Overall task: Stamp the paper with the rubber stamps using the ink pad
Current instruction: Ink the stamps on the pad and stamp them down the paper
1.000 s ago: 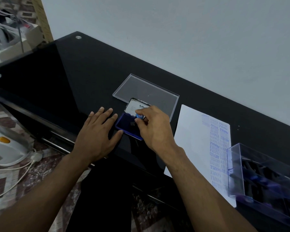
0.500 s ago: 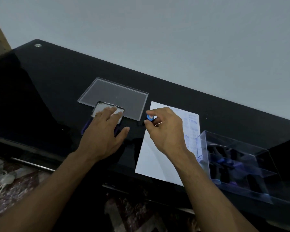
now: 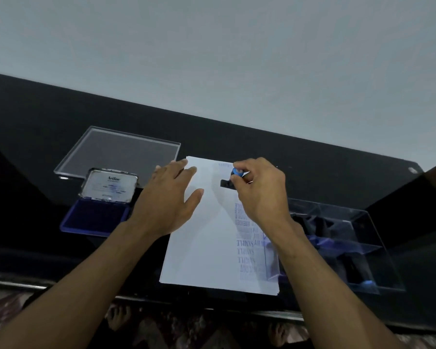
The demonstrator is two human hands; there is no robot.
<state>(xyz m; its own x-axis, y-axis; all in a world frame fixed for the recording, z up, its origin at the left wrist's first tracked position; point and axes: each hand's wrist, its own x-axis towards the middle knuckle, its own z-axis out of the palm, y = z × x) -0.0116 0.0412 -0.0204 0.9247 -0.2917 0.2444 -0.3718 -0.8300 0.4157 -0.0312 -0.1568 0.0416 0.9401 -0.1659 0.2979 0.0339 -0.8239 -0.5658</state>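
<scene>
White paper [image 3: 207, 248] under flat left hand [image 3: 170, 197], right hand [image 3: 259, 190] pinching stamp [image 3: 230, 181]

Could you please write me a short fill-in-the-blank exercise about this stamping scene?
1. The right hand grips a stamp over the ____.
2. The left hand lies flat on the sheet's ____ edge.
3. The ink pad lies with its lid ____.

Missing words: paper; left; open
</scene>
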